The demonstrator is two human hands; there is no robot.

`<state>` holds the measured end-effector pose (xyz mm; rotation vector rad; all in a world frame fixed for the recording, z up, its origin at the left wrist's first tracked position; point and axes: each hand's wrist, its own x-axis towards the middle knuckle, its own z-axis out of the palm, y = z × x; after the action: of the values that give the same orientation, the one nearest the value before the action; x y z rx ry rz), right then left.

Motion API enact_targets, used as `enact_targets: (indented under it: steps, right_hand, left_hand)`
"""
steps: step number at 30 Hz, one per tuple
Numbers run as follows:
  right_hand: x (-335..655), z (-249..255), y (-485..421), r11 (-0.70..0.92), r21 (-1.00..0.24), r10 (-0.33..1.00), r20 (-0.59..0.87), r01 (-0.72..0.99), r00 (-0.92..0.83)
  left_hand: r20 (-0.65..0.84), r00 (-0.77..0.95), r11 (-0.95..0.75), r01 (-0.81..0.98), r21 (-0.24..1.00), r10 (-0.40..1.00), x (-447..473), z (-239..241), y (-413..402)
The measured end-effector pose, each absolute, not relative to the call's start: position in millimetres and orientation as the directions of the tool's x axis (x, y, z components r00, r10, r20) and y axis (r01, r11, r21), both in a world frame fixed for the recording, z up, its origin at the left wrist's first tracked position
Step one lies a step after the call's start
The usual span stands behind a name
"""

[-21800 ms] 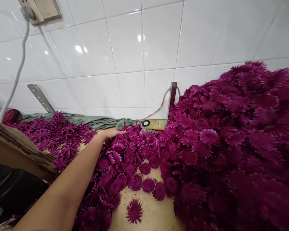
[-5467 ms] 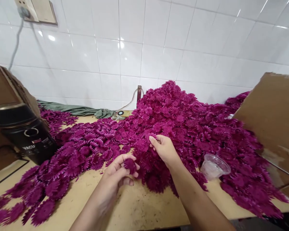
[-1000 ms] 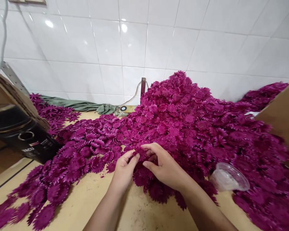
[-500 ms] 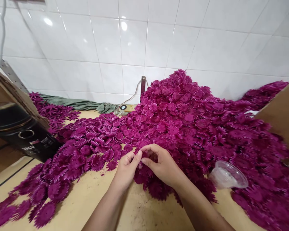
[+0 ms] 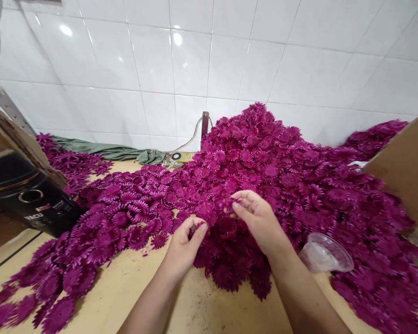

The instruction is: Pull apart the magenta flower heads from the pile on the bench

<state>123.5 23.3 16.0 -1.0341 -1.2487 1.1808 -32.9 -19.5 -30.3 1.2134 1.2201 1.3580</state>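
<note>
A large heap of magenta artificial flower heads with fringed petals covers much of the table. My left hand is at the front edge of the heap, thumb pressed to the curled fingers, with a tiny bit of magenta showing at the tip. What it pinches is mostly hidden. To its right and slightly higher, my right hand holds a small magenta flower piece between thumb and fingers, above the heap. The two hands are apart.
A clear plastic cup lies tipped beside my right forearm. At left stands a tilted black bottle against cardboard. Another cardboard panel is at right. Green cloth runs along the tiled wall.
My hands were together at the fingertips and have separated. The right hand has moved up and right with a magenta flower piece; the left has barely moved.
</note>
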Motion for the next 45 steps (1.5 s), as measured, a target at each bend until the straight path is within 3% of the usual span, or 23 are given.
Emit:
enact_targets:
  steps: [2, 8, 15, 23, 26, 29, 32, 35, 37, 39, 41, 43, 45]
  right_hand:
    - [117, 14, 20, 0.094, -0.993, 0.988, 0.102, -0.072, -0.119]
    - [109, 10, 16, 0.095, -0.994, 0.990, 0.100, -0.048, -0.098]
    - [104, 1, 7, 0.147, -0.980, 0.984, 0.132, 0.134, -0.118]
    - [95, -5, 5, 0.188, -0.969, 0.971, 0.159, 0.161, -0.177]
    - [89, -5, 2, 0.167, -0.980, 0.970, 0.144, 0.104, -0.197]
    - [87, -1, -4, 0.193, -0.979, 0.958, 0.173, 0.071, -0.228]
    - [97, 11, -1, 0.271, -0.950, 0.950, 0.237, 0.158, -0.205]
    - [117, 27, 19, 0.388, -0.837, 0.911, 0.412, 0.386, -0.022]
    - [126, 37, 31, 0.432, -0.686, 0.803, 0.589, 0.585, 0.098]
    - [124, 41, 32, 0.441, -0.551, 0.723, 0.686, 0.708, 0.083]
    - [112, 37, 21, 0.475, -0.537, 0.774, 0.632, 0.697, -0.041]
    - [96, 25, 6, 0.477, -0.629, 0.863, 0.468, 0.613, -0.191]
    - [82, 11, -4, 0.422, -0.698, 0.905, 0.367, 0.578, -0.217]
  left_hand:
    - [0.132, -0.111, -0.122, 0.090, 0.988, 0.985, -31, -34, -17]
    - [0.257, -0.199, -0.195, 0.287, 0.938, 0.946, -34, -41, -14]
    - [0.424, -0.244, -0.366, 0.250, 0.896, 0.872, -35, -28, -17]
    - [0.174, -0.064, -0.178, -0.065, 0.982, 0.983, -31, -20, -19]
    - [0.036, -0.114, -0.067, -0.282, 0.957, 0.993, -32, -20, -19]
    - [-0.177, -0.234, 0.026, -0.534, 0.845, 0.956, -39, -21, -15]
    - [-0.290, -0.326, 0.012, -0.646, 0.763, 0.900, -47, -19, -11]
    - [-0.274, -0.275, 0.029, -0.654, 0.756, 0.921, -47, -16, -12]
    - [-0.262, -0.250, 0.040, -0.647, 0.762, 0.932, -42, -15, -14]
    - [-0.240, -0.262, 0.032, -0.611, 0.791, 0.935, -37, -16, -15]
    - [-0.192, -0.281, 0.017, -0.525, 0.851, 0.940, -34, -18, -16]
    - [-0.109, -0.290, -0.019, -0.405, 0.914, 0.951, -34, -20, -16]
    - [-0.018, -0.290, -0.070, -0.290, 0.955, 0.957, -36, -22, -16]
